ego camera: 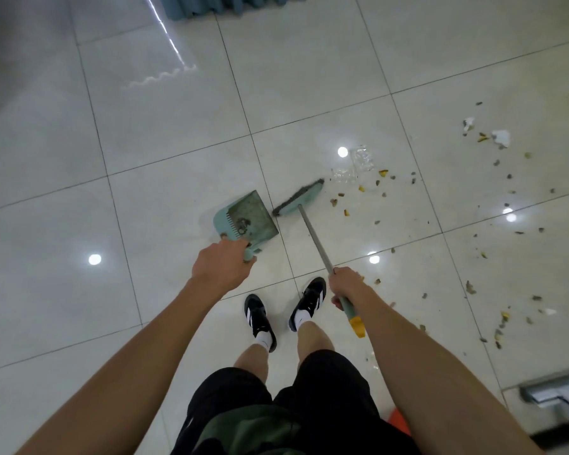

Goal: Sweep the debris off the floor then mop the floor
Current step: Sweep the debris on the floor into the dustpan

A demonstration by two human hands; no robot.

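My left hand (220, 264) grips the handle of a teal dustpan (247, 216) that rests on the white tiled floor (165, 133), its mouth facing right. My right hand (345, 287) holds a broom by its grey shaft (314, 236); the teal broom head (298, 197) stands on the floor just right of the dustpan's mouth. Debris (375, 185) of small brown and yellow bits, clear plastic scraps (362, 159) and white paper pieces (501, 137) lies scattered to the right of the broom. A small dark clump sits inside the dustpan.
My two feet in black shoes (260, 320) stand just behind the tools. A teal curtain (224, 4) hangs at the top. A grey metal object (552, 392) and an orange thing (399, 421) sit at the bottom right. More debris trails down the right side (500, 323).
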